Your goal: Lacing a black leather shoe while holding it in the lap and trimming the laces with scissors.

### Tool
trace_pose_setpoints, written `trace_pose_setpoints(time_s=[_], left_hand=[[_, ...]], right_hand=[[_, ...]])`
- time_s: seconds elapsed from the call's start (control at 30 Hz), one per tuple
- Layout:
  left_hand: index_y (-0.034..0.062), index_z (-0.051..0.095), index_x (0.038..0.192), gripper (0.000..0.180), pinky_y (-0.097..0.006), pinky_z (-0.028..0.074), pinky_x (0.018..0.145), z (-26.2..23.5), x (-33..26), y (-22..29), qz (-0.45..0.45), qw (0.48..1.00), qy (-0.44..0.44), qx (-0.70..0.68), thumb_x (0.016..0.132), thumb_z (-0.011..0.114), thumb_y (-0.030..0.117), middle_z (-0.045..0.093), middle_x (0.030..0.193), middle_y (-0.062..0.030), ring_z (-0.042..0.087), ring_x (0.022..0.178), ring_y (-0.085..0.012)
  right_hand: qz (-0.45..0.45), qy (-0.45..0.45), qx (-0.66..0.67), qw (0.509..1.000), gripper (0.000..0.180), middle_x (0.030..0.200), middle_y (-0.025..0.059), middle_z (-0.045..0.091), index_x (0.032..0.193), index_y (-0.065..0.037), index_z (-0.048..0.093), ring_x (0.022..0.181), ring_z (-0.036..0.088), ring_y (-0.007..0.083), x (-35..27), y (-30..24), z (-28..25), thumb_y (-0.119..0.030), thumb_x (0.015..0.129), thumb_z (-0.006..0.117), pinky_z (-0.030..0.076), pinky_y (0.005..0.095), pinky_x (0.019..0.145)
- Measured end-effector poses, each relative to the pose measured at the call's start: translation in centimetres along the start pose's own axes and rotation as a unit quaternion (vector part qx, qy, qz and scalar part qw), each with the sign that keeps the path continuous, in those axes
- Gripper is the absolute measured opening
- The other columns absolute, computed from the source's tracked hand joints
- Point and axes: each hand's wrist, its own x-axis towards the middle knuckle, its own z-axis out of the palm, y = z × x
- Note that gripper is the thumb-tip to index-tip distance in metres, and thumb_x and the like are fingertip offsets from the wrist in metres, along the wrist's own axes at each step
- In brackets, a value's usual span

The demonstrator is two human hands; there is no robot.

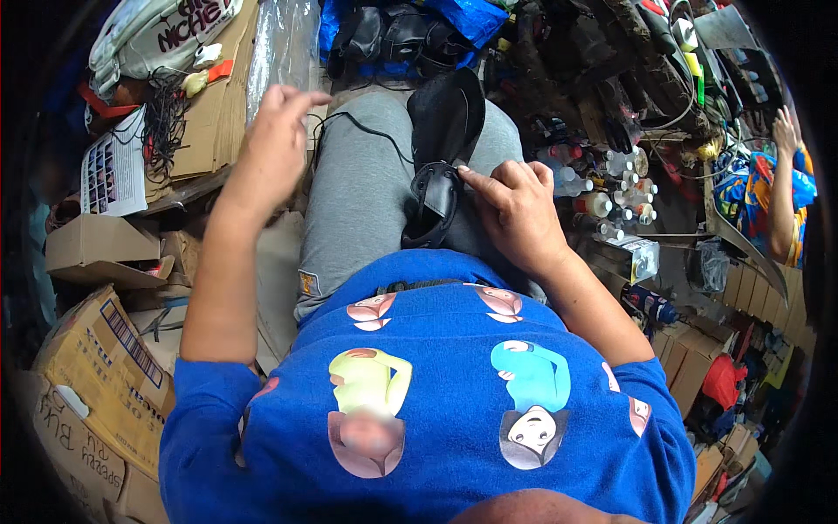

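A black shoe (447,113) lies lengthwise between my thighs, its open heel end (434,194) toward my belly. Its far part is a smooth, dark, elongated piece; the inside shows at the near end. My right hand (517,205) grips the shoe's right edge, index finger and thumb pressed at its middle and the other fingers curled. From the same spot a black cord (375,131) runs up and left over my left thigh to my left hand (281,131). That hand is raised beside the thigh, slightly blurred, fingers bent around the cord, index finger pointing right.
Several black shoes (397,39) lie on blue plastic beyond my knees. Cardboard (218,113) and boxes (105,375) crowd the left. Small bottles (611,196) stand at right. Another person's arm (783,192) shows at the far right, near a curved metal edge (751,249).
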Motion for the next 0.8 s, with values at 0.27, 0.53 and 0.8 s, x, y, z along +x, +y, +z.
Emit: trace_pose_setpoints(time_s=[0.27, 0.53, 0.8], left_hand=[[0.003, 0.067, 0.086, 0.017, -0.032, 0.047, 0.066, 2.3, -2.6, 5.0, 0.061, 0.993, -0.001, -0.105, 0.073, 0.062, -0.006, 0.055, 0.076, -0.0099, 0.057, 0.07, -0.0233], [0.0152, 0.071, 0.087, 0.015, -0.035, 0.036, 0.074, 5.3, -1.3, 4.8, 0.136, 0.99, -0.01, 0.047, 0.073, 0.067, 0.01, 0.051, 0.073, -0.0016, 0.051, 0.08, -0.0201], [0.0261, 0.073, 0.087, 0.022, -0.034, 0.032, 0.079, 6.5, 1.1, 3.3, 0.15, 0.983, -0.079, -0.068, 0.072, 0.069, 0.011, 0.05, 0.076, 0.002, 0.05, 0.084, -0.018]], right_hand=[[0.006, -0.023, 0.028, 0.999, 0.038, 0.083, 0.0057, 0.051, 0.114, -0.016, 0.062, 0.087, 0.053, 0.023, -0.1, -0.1, 0.1, -0.01, 0.076, 0.062, 0.034, 0.044, 0.087], [0.021, -0.047, 0.08, 0.995, 0.04, 0.083, 0.004, 0.052, 0.112, -0.019, 0.064, 0.086, 0.052, 0.0222, 0.1, 1.1, -0.5, -0.008, 0.074, 0.063, 0.032, 0.0405, 0.086], [0.023, -0.076, 0.136, 0.988, 0.038, 0.081, 0.0011, 0.052, 0.101, -0.024, 0.07, 0.086, 0.051, 0.0197, 1.9, 3.5, -0.6, 0.0, 0.074, 0.056, 0.032, 0.0371, 0.083]])
